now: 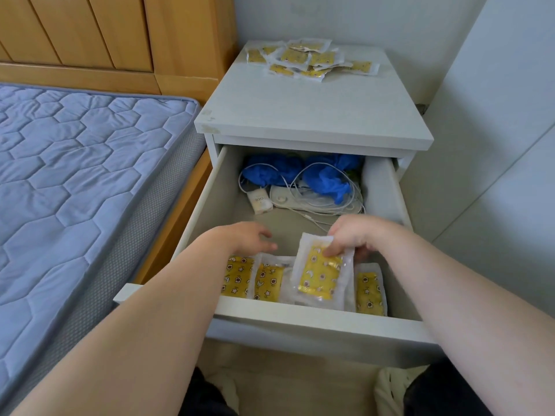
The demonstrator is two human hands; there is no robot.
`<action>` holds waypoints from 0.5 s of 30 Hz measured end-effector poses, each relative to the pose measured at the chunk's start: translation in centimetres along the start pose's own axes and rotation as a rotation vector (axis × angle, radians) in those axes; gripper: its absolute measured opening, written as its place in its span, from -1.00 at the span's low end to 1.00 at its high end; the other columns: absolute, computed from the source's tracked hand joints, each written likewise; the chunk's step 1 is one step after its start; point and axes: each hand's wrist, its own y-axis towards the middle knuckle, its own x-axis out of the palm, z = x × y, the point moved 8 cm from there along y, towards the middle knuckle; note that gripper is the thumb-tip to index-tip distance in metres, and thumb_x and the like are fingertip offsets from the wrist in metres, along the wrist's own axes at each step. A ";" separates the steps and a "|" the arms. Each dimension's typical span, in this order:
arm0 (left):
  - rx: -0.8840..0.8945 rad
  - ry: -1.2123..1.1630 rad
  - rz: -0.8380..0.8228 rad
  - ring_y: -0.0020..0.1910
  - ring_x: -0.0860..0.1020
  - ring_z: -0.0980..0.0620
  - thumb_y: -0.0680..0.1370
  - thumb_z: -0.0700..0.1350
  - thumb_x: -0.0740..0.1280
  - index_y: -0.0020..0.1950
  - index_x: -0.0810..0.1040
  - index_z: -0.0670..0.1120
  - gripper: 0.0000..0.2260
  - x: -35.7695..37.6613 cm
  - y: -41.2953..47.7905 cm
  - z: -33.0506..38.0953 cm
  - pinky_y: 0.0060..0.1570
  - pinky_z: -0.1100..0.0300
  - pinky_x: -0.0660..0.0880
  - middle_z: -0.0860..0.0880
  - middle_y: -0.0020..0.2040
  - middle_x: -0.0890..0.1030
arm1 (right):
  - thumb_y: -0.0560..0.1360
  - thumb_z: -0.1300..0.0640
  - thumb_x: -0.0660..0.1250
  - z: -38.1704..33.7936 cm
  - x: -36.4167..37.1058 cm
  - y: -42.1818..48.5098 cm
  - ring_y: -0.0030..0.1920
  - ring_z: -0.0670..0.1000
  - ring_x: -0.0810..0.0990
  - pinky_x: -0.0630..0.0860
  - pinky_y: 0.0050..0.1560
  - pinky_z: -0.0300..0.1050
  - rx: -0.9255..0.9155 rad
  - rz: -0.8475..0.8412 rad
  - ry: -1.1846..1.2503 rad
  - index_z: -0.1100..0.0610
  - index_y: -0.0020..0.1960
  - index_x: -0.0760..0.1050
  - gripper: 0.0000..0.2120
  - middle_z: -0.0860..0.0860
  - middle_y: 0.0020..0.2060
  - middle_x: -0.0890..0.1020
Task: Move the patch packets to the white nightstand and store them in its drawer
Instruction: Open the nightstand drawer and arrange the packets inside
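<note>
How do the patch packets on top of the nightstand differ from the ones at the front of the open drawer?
The heap on the nightstand top lies loose and overlapping near the back edge; the drawer packets sit side by side in a row behind the drawer front. No hand touches the heap; the right hand pinches one drawer packet. Both are yellow patterned patches in whitish wrappers.

The white nightstand [315, 115] carries heaped patch packets [306, 60] near its back edge.
</note>
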 end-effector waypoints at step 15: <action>0.036 0.474 -0.305 0.40 0.34 -0.07 0.45 0.27 0.35 0.55 0.11 0.05 -0.22 4.1 -0.9 2.0 0.32 0.07 0.34 0.02 0.50 0.27 | 0.45 -0.33 0.26 -0.9 6.4 1.0 0.37 0.15 0.38 0.34 0.34 -0.01 -0.083 -0.224 -0.531 0.14 0.54 -0.01 -0.11 0.09 0.45 0.31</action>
